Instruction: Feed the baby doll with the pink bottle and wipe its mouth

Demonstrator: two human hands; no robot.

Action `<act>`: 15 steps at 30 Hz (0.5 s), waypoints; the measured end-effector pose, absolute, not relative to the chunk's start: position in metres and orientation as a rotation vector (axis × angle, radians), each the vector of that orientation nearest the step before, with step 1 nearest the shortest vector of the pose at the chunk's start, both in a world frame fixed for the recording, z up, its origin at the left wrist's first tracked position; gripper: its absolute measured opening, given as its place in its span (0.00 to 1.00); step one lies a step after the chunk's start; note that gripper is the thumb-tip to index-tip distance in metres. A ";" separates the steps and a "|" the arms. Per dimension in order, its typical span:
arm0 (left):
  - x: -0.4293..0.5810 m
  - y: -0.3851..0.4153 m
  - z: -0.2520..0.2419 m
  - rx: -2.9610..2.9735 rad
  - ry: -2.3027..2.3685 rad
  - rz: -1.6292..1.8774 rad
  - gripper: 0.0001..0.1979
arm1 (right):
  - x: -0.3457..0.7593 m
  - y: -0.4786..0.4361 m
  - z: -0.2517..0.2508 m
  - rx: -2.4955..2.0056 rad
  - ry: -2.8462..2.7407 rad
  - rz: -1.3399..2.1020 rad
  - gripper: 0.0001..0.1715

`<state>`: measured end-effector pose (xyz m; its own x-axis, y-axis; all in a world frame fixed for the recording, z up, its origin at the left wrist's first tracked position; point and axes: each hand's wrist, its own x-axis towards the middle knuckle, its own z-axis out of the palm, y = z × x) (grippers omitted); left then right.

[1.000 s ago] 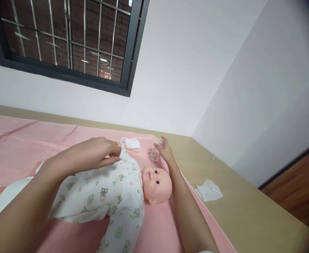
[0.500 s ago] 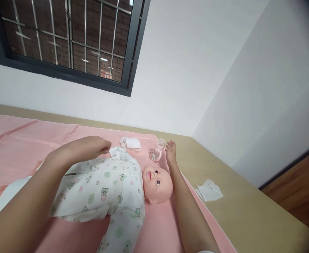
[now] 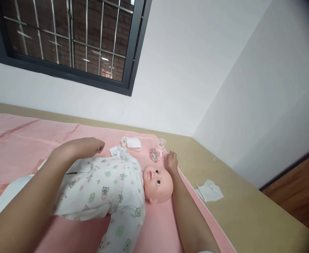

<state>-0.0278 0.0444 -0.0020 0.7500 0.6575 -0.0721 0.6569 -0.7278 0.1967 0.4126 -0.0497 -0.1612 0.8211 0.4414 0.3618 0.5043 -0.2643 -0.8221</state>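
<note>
A baby doll [image 3: 158,186] lies on its back, its head to the right, in a white romper [image 3: 99,189] printed with green and pink bears. My left hand [image 3: 89,147] hovers over the doll's far side, left of the small sleeve cuff [image 3: 114,151]. Its fingers are curled in and nothing shows in them. Beyond the doll's head is my right hand [image 3: 172,160], fingers loosely bent and slightly apart, holding nothing. Just left of it stands a clear baby bottle [image 3: 158,151] with a pink collar and handle, apart from the fingers.
A pack with white tissue [image 3: 133,143] lies left of the bottle on the pink mat [image 3: 51,135]. A crumpled white cloth [image 3: 209,190] rests on the tan tabletop [image 3: 239,211] at right. The white wall and barred window [image 3: 72,38] rise behind.
My left hand has drawn back to the left, away from the doll's sleeve cuff. My right hand has come down slightly nearer, its fingers more bent. Doll and bottle stay put.
</note>
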 end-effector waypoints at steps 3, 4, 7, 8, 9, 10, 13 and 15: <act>-0.028 0.054 -0.004 2.715 1.119 -0.055 0.03 | 0.413 -0.050 -0.161 -1.929 -0.676 -0.037 0.39; -0.028 0.057 -0.005 2.715 1.126 -0.069 0.03 | 0.412 -0.050 -0.161 -1.936 -0.672 -0.027 0.39; -0.029 0.066 -0.010 2.706 1.140 -0.102 0.02 | 0.410 -0.050 -0.160 -1.945 -0.677 -0.004 0.38; -0.029 0.068 -0.011 2.699 1.150 -0.108 0.02 | 0.410 -0.051 -0.160 -1.945 -0.680 0.001 0.38; -0.029 0.070 -0.013 2.693 1.160 -0.111 0.02 | 0.410 -0.051 -0.160 -1.944 -0.682 0.005 0.37; -0.029 0.072 -0.014 2.686 1.167 -0.108 0.03 | 0.410 -0.051 -0.160 -1.943 -0.683 0.008 0.37; -0.029 0.073 -0.014 2.672 1.176 -0.083 0.04 | 0.411 -0.050 -0.160 -1.936 -0.685 0.009 0.36; -0.027 0.071 -0.013 2.665 1.172 -0.063 0.04 | 0.412 -0.050 -0.161 -1.928 -0.685 0.001 0.35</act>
